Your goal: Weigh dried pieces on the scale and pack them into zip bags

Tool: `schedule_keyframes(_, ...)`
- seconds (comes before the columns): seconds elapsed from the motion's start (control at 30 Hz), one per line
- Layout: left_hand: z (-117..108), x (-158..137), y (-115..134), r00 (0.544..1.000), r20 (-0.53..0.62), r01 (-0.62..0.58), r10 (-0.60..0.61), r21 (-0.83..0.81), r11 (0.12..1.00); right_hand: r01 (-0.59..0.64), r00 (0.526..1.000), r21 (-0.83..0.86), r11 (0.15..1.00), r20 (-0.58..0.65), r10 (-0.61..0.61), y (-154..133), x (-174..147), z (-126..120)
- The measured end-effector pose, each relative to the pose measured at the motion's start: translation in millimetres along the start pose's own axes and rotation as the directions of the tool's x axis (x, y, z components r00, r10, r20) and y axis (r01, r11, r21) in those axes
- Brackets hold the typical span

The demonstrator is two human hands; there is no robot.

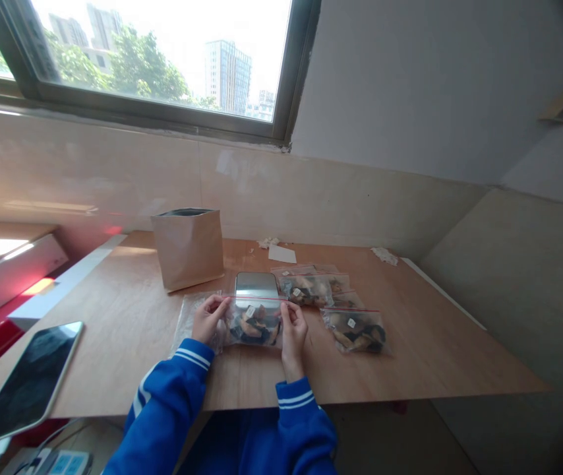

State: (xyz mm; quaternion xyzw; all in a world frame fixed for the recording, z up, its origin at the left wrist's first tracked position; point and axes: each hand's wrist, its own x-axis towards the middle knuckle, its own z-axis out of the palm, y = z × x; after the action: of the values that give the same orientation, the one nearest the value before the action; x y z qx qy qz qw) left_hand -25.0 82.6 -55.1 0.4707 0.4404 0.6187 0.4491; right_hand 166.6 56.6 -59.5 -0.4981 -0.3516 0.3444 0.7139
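Note:
Between my two hands a clear zip bag (pixel 256 326) with a red seal line is held up by its top corners. Dark and tan dried pieces and a small white tag lie inside it. My left hand (pixel 211 318) pinches the left end of the seal, and my right hand (pixel 293 328) pinches the right end. Just behind the bag lies a flat silver scale (pixel 256 284), partly covered by it. Under and beside my left hand is more clear plastic (pixel 186 323). To the right sits another filled zip bag (pixel 358 331), with several more filled bags (pixel 306 289) behind it.
An open brown paper pouch (pixel 190 251) stands at the back left. A tablet (pixel 29 379) with a cable lies at the left edge. Near the wall are a white card (pixel 282 254) and crumpled scraps (pixel 384 256). The wooden table (pixel 434 343) ends close to my body.

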Motion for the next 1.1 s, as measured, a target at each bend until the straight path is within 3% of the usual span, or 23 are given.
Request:
schedule_keyframes(0.23, -4.0, -3.7, 0.3, 0.999, -0.024, 0.023, -0.023, 0.005, 1.0, 0.048, 0.999, -0.06, 0.997, -0.015, -0.049, -4.3, -1.4, -0.4)
schedule_keyframes(0.47, -9.0, -4.5, -7.5, 0.988, -0.048, -0.134, 0.146, 0.198, 0.971, 0.086, 0.994, -0.136, 0.987, -0.052, -0.094, 1.1, -0.8, -3.9)
schedule_keyframes(0.67, -8.9, -6.8, -12.6, 0.976, -0.071, -0.174, 0.206, 0.313, 0.934, 0.069, 0.995, -0.131, 0.989, -0.064, -0.078, 7.7, 2.8, -6.7)
schedule_keyframes(0.9, -6.1, -8.2, -5.5, 0.982, -0.068, -0.154, 0.178, 0.265, 0.952, 0.036, 0.996, -0.114, 0.993, -0.083, -0.045, 7.3, 2.3, -7.4)
schedule_keyframes(1.1, -6.4, -8.5, -4.3, 0.986, -0.048, -0.146, 0.162, 0.247, 0.958, 0.109, 0.984, -0.21, 0.972, -0.113, -0.135, 6.3, 0.8, -6.0)
